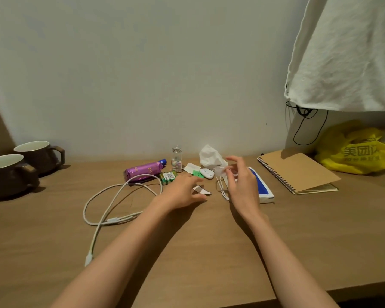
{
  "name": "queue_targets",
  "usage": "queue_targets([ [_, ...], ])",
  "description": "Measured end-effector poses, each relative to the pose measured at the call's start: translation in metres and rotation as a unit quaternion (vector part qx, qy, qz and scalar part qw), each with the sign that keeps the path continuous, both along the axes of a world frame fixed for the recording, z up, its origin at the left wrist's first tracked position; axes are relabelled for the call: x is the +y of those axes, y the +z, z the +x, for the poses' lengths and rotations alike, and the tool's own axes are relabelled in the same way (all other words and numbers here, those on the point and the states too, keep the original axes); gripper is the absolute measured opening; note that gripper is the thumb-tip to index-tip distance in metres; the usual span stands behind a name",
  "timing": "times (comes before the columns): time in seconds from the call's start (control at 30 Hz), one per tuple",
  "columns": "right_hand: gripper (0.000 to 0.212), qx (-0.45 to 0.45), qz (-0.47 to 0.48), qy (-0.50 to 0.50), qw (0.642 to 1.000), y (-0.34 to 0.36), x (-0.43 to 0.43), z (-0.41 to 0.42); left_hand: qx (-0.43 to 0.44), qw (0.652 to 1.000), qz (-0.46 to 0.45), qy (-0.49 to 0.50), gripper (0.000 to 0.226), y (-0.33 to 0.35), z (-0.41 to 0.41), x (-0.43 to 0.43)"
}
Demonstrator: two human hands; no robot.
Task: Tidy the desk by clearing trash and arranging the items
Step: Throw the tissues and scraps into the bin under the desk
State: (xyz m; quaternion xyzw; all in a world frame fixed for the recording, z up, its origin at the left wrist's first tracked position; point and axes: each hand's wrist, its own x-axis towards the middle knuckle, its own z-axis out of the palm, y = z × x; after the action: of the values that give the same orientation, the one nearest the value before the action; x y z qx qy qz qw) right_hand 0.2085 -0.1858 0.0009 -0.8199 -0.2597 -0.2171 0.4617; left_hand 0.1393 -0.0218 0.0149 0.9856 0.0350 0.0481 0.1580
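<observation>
Grip of left hand loose, empty, beside paper scrap, right hand grip unclear, hiding blue pack

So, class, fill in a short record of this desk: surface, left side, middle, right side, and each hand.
Surface: light brown wooden desk
Left side: two dark brown ceramic mugs, side by side
Middle: looped white charging cable, purple foil packet, small clear glass jar, crumpled white tissue
Right side: brown spiral-bound notebook, yellow plastic bag at far right
Left hand: fingers spread, beside a small paper scrap
Right hand: fingers loosely curved over the blue and white packet; grip unclear
</observation>
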Motion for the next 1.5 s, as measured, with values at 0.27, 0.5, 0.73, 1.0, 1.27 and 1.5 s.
queue_targets([
  [0.27, 0.030, 0.010, 0.012, 0.006, 1.000, 0.003, 0.004, 0.004, -0.028, 0.996, -0.089, -0.008, 0.025, -0.007, 0.026, 0.006],
  [0.5, 0.028, 0.018, 0.013, 0.000, 1.000, -0.002, 0.004, 0.006, 0.020, 0.995, -0.101, 0.016, 0.020, -0.003, 0.035, 0.006],
  [0.73, 0.029, 0.031, 0.012, 0.011, 0.999, -0.004, 0.002, 0.001, 0.028, 0.988, -0.147, 0.044, 0.032, -0.004, 0.027, 0.008],
  [1.0, 0.021, 0.027, 0.045, 0.071, 0.996, 0.011, 0.003, -0.025, -0.063, 0.975, -0.208, 0.055, 0.022, 0.017, -0.027, 0.011],
  [1.27, 0.018, -0.006, 0.120, 0.201, 0.972, 0.044, 0.027, -0.112, -0.204, 0.927, -0.288, 0.131, 0.021, 0.055, -0.151, 0.034],
  [1.5, 0.014, 0.099, 0.137, 0.400, 0.901, 0.050, 0.044, -0.212, -0.241, 0.902, -0.294, 0.206, 0.015, 0.049, -0.283, 0.043],
])
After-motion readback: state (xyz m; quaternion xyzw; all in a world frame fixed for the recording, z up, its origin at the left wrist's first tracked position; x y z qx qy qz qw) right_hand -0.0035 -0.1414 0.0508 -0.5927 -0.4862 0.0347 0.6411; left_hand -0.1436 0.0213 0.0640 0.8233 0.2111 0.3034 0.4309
